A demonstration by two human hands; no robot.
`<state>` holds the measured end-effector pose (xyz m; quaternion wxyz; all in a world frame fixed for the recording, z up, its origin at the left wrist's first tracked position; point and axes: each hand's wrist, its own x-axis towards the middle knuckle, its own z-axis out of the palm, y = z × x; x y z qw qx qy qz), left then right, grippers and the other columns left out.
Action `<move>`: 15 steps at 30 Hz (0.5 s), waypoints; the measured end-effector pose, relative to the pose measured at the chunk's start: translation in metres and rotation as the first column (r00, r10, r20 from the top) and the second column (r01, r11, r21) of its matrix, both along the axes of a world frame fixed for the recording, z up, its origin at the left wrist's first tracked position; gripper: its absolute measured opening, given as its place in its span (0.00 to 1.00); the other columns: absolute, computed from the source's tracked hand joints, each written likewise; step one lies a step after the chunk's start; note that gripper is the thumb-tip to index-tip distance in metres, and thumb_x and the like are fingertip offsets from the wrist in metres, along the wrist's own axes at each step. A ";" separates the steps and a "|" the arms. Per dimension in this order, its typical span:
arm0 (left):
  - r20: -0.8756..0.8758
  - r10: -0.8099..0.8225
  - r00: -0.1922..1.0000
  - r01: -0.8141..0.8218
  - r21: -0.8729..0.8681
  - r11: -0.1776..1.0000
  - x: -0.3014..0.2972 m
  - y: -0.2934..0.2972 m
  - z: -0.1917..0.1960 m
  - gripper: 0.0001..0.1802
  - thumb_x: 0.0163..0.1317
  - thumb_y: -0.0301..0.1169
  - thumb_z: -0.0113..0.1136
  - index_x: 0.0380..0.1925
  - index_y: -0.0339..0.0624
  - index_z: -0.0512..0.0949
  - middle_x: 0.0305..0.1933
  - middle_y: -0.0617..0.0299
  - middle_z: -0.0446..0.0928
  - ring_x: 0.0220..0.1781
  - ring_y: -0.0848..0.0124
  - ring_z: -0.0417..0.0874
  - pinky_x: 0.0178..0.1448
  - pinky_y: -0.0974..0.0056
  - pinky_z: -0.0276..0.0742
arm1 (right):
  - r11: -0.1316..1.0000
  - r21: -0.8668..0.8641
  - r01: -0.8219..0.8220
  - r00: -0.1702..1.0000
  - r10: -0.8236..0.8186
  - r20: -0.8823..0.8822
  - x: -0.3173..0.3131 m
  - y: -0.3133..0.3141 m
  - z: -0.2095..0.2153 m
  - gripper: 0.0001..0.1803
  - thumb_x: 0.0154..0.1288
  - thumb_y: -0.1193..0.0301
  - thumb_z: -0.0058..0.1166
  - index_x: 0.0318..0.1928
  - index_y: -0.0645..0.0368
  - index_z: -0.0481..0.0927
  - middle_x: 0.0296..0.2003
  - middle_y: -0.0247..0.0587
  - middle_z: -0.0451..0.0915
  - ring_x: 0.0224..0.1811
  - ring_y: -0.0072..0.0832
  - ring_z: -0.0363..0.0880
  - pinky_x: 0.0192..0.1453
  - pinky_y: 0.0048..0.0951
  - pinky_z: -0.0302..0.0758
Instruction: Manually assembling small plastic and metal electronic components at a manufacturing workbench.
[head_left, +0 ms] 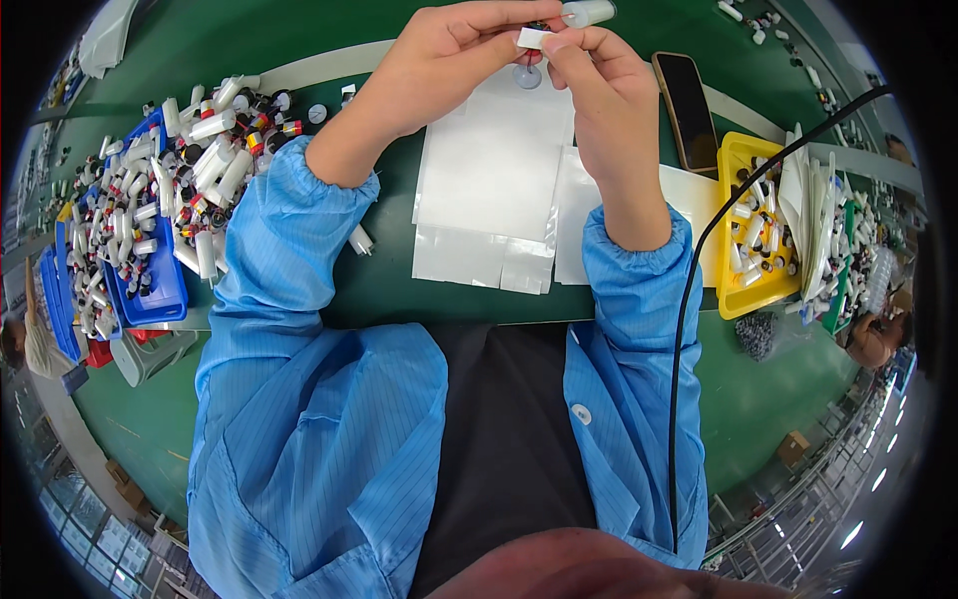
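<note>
At the far middle of the bench, my left hand [454,48] and my right hand [611,92] meet with closed fingers around one small part. A small white block [532,38] shows between their fingertips, with black and red bits close to it. Just below it hangs a clear round disc [527,76]. A translucent white cylinder [589,12] sticks out past the fingertips at the top; whether it joins the block is hidden by my fingers. Beneath my hands lie white plastic bags or sheets [484,180], stacked flat on the green bench top [389,260].
Left, white cylinders with black caps [215,160] heap beside and over blue trays [160,290]. A loose cylinder [361,240] lies near my left sleeve. Right are a phone [685,110], a yellow tray [763,292] of similar parts, and a black cable [689,299] crossing my right sleeve.
</note>
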<state>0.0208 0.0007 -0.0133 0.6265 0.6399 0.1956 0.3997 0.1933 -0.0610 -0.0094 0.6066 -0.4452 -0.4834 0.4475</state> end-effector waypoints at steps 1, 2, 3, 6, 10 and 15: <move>-0.013 0.009 1.000 -0.009 -0.019 1.000 0.001 -0.001 0.003 0.20 0.74 0.19 0.51 0.65 0.30 0.73 0.57 0.56 0.80 0.54 0.72 0.81 0.59 0.68 0.77 | 1.000 -0.009 0.000 1.000 0.000 -0.002 0.001 0.000 0.001 0.10 0.69 0.69 0.62 0.43 0.64 0.82 0.32 0.34 0.84 0.31 0.10 0.76 0.32 0.12 0.66; -0.027 0.018 0.999 -0.019 -0.037 0.999 0.001 -0.004 0.010 0.20 0.74 0.19 0.51 0.65 0.30 0.73 0.57 0.56 0.80 0.54 0.72 0.81 0.59 0.68 0.77 | 1.000 -0.018 0.000 1.000 0.000 -0.004 0.001 0.000 0.001 0.10 0.69 0.68 0.62 0.43 0.64 0.82 0.32 0.34 0.84 0.31 0.10 0.75 0.32 0.12 0.66; -0.040 0.026 0.999 -0.028 -0.055 0.998 0.002 -0.007 0.013 0.20 0.74 0.20 0.50 0.65 0.30 0.73 0.57 0.56 0.80 0.53 0.72 0.80 0.59 0.67 0.77 | 1.000 -0.016 0.006 1.000 -0.006 -0.012 0.001 -0.001 0.000 0.10 0.69 0.69 0.62 0.43 0.64 0.82 0.32 0.34 0.84 0.31 0.10 0.75 0.32 0.12 0.66; 0.297 -0.092 0.950 0.165 -0.230 0.959 0.000 -0.010 0.009 0.20 0.75 0.21 0.51 0.65 0.29 0.73 0.57 0.56 0.80 0.52 0.72 0.81 0.58 0.67 0.77 | 0.999 0.007 0.032 0.999 -0.032 -0.029 0.000 -0.001 0.000 0.10 0.68 0.69 0.62 0.43 0.64 0.82 0.32 0.34 0.84 0.31 0.11 0.76 0.32 0.13 0.67; 0.125 -0.053 0.991 0.076 -0.186 0.980 0.001 -0.006 0.003 0.22 0.72 0.25 0.58 0.64 0.29 0.73 0.56 0.54 0.81 0.51 0.72 0.82 0.57 0.67 0.79 | 0.997 0.045 0.070 0.997 -0.068 -0.047 -0.007 -0.004 0.003 0.11 0.67 0.70 0.64 0.43 0.65 0.82 0.32 0.35 0.85 0.32 0.13 0.79 0.34 0.15 0.71; 0.063 -0.033 0.997 0.043 -0.174 0.984 -0.004 -0.009 0.014 0.21 0.74 0.27 0.55 0.65 0.32 0.73 0.61 0.52 0.79 0.62 0.67 0.80 0.67 0.63 0.79 | 0.999 0.022 -0.030 0.980 0.033 -0.196 -0.002 -0.001 0.007 0.12 0.64 0.72 0.67 0.45 0.63 0.81 0.36 0.35 0.84 0.40 0.18 0.81 0.43 0.20 0.75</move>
